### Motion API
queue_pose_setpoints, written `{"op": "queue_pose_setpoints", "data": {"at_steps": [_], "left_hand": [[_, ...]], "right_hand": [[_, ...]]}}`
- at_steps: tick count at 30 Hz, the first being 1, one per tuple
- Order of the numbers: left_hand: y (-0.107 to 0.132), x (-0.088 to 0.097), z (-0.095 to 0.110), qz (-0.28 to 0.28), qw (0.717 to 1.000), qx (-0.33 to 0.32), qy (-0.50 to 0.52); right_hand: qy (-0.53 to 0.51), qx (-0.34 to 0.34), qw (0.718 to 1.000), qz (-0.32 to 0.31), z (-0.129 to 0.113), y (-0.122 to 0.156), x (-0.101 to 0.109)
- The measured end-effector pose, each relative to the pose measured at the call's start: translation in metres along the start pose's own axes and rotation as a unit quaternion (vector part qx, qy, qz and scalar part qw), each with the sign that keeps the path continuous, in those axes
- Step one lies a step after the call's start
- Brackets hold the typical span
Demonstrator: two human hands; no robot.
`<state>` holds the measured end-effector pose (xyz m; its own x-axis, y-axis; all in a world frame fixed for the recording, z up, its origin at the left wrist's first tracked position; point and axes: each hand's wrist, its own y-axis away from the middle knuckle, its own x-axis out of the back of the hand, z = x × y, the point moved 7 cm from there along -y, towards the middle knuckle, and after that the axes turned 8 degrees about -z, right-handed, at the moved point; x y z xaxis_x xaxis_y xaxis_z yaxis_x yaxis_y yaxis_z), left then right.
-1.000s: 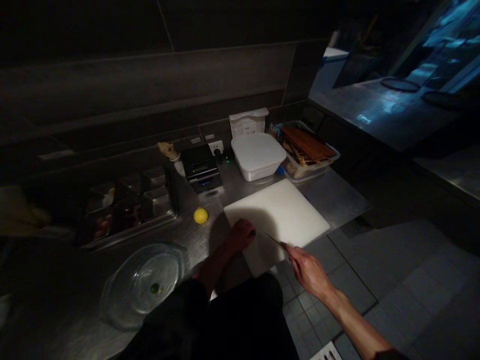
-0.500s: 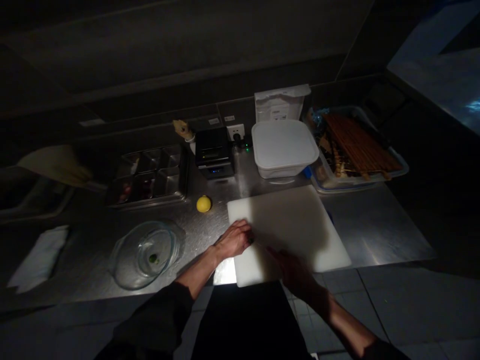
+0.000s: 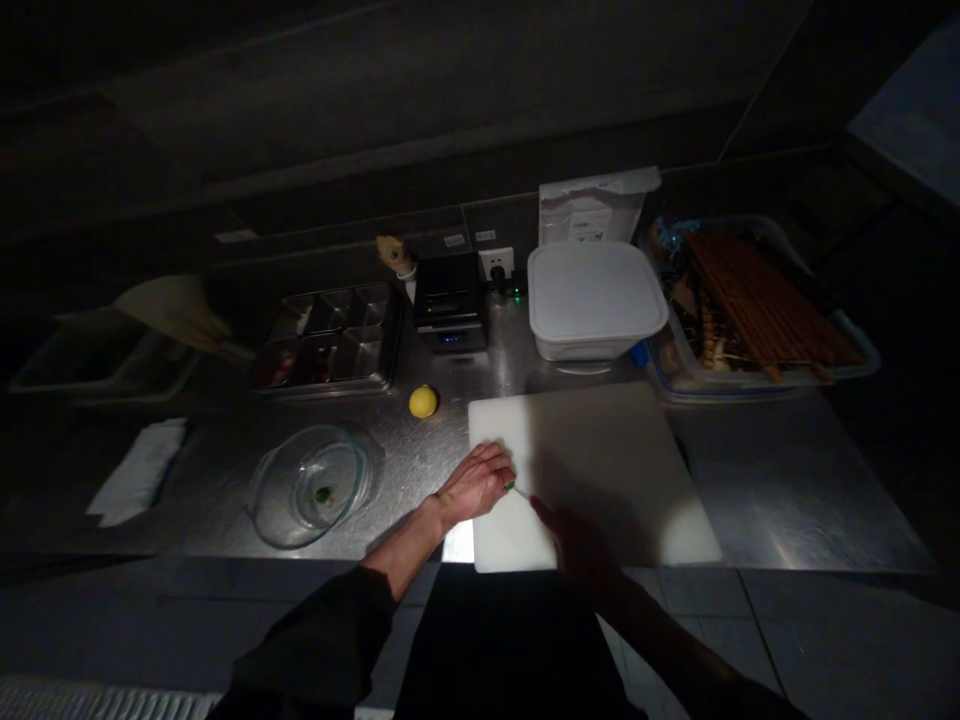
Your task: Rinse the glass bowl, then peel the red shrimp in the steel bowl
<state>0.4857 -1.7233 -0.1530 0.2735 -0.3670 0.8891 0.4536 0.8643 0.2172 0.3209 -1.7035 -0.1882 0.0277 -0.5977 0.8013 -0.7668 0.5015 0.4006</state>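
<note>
Far out at 9 o'clock from the cutting board, a folded white cloth [image 3: 139,472] lies on the steel counter [image 3: 795,510]. Nearer the board sit a steel compartment tray [image 3: 326,340] and, in front of it, a round glass dish [image 3: 311,488] with a green scrap [image 3: 323,495] inside. A small lemon [image 3: 424,401] rests at 10 o'clock from the board, and a black countertop machine [image 3: 448,300] stands against the wall beside a wall socket [image 3: 496,262].

On the white cutting board [image 3: 592,470], the left hand [image 3: 476,483] sits near the left edge, fingers curled down and pinching a small green piece [image 3: 510,486] at their tips. A slim knife blade [image 3: 523,493] lies just beside that piece, reaching toward it from the right hand [image 3: 577,545], whose grip is too shadowed to make out.

At 12 o'clock stands a white lidded plastic box [image 3: 596,300], and at 1 o'clock a clear plastic tub [image 3: 847,372] holds wooden skewers [image 3: 765,305]
</note>
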Motion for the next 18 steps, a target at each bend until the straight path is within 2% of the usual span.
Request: {"op": "queue_pose_setpoints", "data": {"at_steps": [2,4,7,9,11,12,13,15,17,18], "left_hand": [[0.005,-0.003,-0.004,0.033,0.997,0.037,0.053],[0.017,-0.006,-0.011,0.098,0.978,0.094,0.158],[0.042,-0.015,-0.015,0.199,0.901,0.188,0.336],[0.057,-0.015,-0.007,0.241,0.852,0.231,0.402],[0.069,-0.007,0.006,0.266,0.826,0.25,0.431],[0.074,0.0,0.013,0.272,0.819,0.25,0.44],[0.077,0.007,0.019,0.278,0.815,0.243,0.447],[0.085,0.023,0.029,0.287,0.814,0.215,0.457],[0.098,0.035,0.03,0.307,0.809,0.203,0.458],[0.107,0.039,0.027,0.323,0.8,0.21,0.461]], "right_hand": [[0.012,0.015,0.999,0.039,0.022,0.018,0.005],[0.036,0.019,0.993,0.112,0.053,0.031,0.02],[0.07,0.024,0.979,0.192,0.088,0.024,0.05],[0.073,0.031,0.971,0.225,0.09,0.009,0.067],[0.023,0.032,0.964,0.264,0.075,-0.005,0.078],[-0.037,0.031,0.962,0.268,0.062,-0.012,0.08],[-0.116,0.031,0.962,0.243,0.047,-0.021,0.076],[-0.305,0.022,0.944,0.124,0.008,-0.041,0.058],[-0.457,-0.007,0.889,0.001,-0.037,-0.056,0.038],[-0.507,-0.018,0.861,-0.034,-0.058,-0.062,0.033]]}}
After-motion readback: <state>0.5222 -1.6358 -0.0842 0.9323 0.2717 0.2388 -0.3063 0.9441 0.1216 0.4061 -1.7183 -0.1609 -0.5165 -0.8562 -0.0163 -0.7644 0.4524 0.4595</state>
